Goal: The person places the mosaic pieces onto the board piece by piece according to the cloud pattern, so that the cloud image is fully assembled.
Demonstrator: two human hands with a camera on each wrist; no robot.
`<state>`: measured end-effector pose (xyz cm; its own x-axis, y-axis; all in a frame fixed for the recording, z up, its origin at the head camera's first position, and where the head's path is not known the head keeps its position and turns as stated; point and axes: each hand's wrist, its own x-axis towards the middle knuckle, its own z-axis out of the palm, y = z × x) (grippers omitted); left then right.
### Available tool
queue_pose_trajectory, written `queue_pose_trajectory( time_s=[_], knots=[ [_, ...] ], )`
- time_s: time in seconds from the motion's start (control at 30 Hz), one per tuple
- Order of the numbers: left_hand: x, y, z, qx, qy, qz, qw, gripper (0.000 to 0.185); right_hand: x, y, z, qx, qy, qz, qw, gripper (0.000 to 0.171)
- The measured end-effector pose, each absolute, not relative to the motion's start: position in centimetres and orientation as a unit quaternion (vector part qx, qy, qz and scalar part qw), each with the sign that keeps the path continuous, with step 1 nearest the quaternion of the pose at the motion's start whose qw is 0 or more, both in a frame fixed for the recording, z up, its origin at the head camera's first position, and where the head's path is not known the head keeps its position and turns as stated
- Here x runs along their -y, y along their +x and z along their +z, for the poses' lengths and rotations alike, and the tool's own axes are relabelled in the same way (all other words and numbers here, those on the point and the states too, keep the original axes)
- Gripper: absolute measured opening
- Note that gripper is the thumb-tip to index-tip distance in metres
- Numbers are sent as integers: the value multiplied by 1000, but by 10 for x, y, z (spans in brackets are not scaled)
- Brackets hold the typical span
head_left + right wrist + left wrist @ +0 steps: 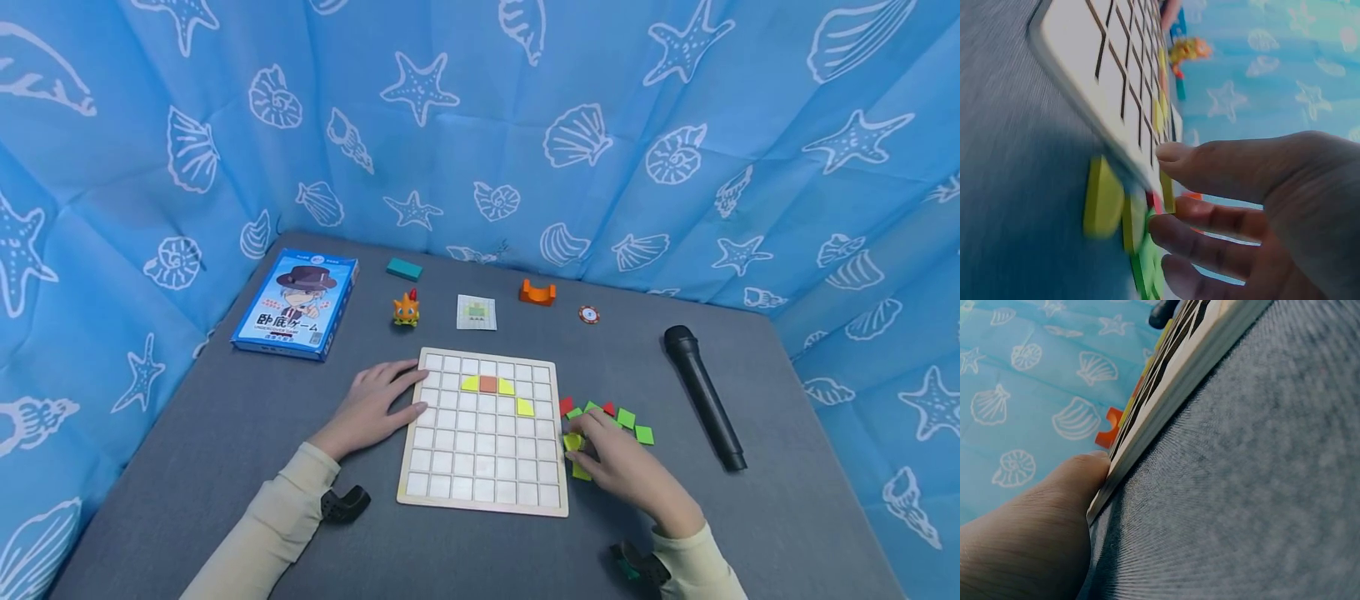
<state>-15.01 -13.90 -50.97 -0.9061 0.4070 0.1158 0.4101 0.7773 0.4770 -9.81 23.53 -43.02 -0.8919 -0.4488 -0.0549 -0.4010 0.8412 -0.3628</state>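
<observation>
Board of pale wood, square and ruled into white cells [485, 467], is flanked by two hands on a dark grey cloth-like tabletop [217, 433]. Its left edge is touched by the thumb and fingers of the left hand [375, 398], which are spread and extended, with nothing grasped. By the right hand [617, 454], a small, flat yellow piece [1167, 192] is pinched between thumb and fingertips, just beside the board's right edge (the right wrist view is blurred, so the firmness of that pinch cannot be judged). The long axis of its visible face is directed from the thumb side toward the index fingertip; its full outline is hidden. From this grip, the cells are placed to the left, and two yellow corner-cut pieces [506, 387] around an orange-red square [488, 384] are found leftward and farther from the person. Another yellow corner-cut piece [525, 407] is seated closer to the grip. By the right hand, much the nearer one, loose bright green square tiles [644, 435] are overlapped in part.
</observation>
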Motion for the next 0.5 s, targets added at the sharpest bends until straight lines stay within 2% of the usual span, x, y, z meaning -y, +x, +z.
queue_pose_trajectory(
  time_s=[0.5],
  knots=[
    [139, -151, -509, 943, -218, -253, 2, 59, -187, -120, -441, -954, -251, -152, 53, 27]
  ],
)
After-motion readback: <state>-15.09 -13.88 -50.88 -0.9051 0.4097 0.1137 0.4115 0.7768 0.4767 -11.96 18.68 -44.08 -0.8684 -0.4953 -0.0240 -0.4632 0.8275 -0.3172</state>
